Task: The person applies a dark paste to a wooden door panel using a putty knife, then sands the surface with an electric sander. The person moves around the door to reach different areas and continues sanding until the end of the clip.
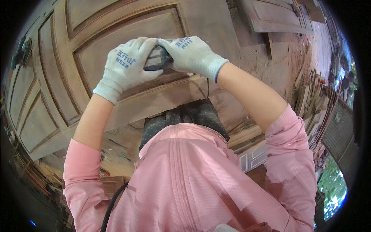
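Observation:
Both my hands wear white knitted gloves with blue print. My left hand (pixel 129 63) wraps round the left side of a dark, rounded sander (pixel 157 58). My right hand (pixel 193 56) is closed on its right side, its thumb against the tool's near end. The sander is over a recessed panel of a large wooden door (pixel 135 108), which lies flat before me; its underside is hidden, so contact with the wood cannot be made out. A thin dark cord (pixel 208 89) hangs past the door's near edge.
Another panelled wooden door (pixel 276 17) is at the far right. Wood offcuts (pixel 309 98) are piled along the right side. The ground (pixel 259 69) is brown and dusty. A white panelled piece (pixel 253 157) lies low, right of my body.

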A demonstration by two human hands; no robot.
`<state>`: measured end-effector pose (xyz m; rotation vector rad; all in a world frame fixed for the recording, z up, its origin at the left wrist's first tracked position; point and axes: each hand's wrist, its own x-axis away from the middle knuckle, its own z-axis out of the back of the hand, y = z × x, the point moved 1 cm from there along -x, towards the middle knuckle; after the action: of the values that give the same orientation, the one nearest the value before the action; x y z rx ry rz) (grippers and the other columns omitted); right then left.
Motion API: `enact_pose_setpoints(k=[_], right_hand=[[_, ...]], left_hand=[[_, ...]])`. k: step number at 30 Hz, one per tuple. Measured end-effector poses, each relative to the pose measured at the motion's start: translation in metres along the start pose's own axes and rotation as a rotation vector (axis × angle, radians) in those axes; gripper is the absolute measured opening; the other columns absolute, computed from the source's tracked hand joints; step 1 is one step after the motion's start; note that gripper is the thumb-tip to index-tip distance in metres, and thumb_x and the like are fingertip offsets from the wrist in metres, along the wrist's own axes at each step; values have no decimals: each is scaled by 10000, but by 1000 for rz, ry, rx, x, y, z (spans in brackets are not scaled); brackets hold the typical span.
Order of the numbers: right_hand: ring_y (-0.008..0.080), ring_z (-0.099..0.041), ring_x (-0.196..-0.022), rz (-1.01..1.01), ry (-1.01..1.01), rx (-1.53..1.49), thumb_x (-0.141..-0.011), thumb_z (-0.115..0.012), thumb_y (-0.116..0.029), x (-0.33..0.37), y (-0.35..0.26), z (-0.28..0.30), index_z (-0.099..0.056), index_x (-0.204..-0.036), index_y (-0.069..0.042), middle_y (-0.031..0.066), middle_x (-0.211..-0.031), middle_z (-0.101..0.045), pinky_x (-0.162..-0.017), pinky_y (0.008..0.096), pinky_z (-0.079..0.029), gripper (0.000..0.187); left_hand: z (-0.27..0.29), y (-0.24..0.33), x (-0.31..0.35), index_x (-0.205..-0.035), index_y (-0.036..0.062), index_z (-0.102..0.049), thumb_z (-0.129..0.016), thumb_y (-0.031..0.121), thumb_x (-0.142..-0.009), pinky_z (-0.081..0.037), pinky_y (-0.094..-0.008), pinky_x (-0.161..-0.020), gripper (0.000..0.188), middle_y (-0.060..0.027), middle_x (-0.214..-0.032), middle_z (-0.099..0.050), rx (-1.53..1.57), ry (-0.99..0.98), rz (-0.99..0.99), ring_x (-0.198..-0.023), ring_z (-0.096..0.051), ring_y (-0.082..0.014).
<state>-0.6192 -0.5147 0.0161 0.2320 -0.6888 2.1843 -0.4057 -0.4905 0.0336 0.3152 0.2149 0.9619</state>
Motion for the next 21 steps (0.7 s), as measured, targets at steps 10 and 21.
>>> enact_pose_setpoints(k=[10,21], right_hand=[[319,-764,-1046,-12,-94,203,-900,-699,-209,15,9,11,-550,-1475,-153,135,-1160,-781,-880,446,-620,596],[313,-770,-1035,101,26,216,-930,-687,-222,24,12,2,-615,-1400,-141,136,-1135,-781,-890,451,-627,482]], left_hand=[[-25,35,10,-1330,147,-647,-865,441,-783,-610,-426,-919,658,-82,-1243,-729,-66,144,88,-1104,-733,-296],[-32,46,18,-1319,186,-614,-809,520,-814,-604,-438,-916,636,-66,-1177,-731,-100,165,150,-1089,-732,-290]])
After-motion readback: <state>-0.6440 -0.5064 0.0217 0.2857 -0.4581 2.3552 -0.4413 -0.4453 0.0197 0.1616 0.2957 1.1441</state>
